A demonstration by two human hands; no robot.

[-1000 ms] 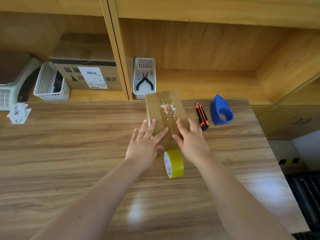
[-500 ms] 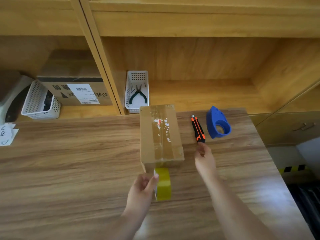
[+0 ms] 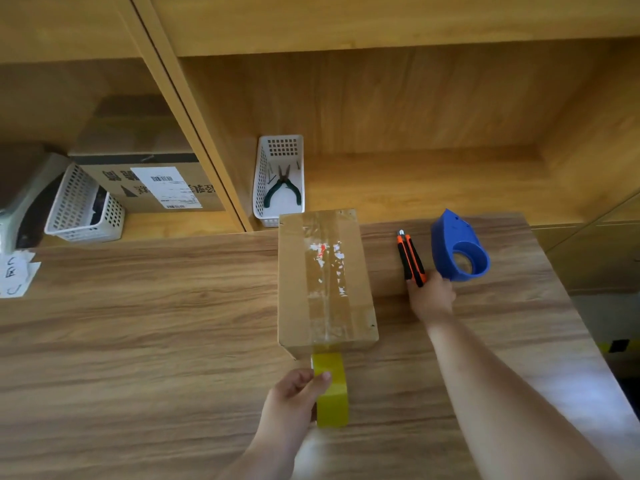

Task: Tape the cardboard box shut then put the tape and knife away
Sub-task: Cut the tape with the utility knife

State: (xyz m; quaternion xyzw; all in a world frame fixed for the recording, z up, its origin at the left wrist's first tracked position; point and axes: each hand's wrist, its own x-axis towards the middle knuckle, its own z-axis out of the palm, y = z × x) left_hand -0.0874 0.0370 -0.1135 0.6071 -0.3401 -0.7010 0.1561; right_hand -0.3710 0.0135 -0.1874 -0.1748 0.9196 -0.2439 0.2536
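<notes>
A closed cardboard box lies lengthwise on the wooden table, with a strip of clear tape down its top. The yellow tape roll stands on edge right at the box's near end, its strip still joined to the box. My left hand grips the roll from the left. An orange and black utility knife lies to the right of the box. My right hand closes over the knife's near end.
A blue tape dispenser sits just right of the knife. On the shelf behind stand a white basket with pliers, another white basket, and a labelled carton. Paper slips lie at far left.
Both hands left the box top. My left hand dropped to the tape roll and took hold of it. My right hand reached right to the knife's near end.
</notes>
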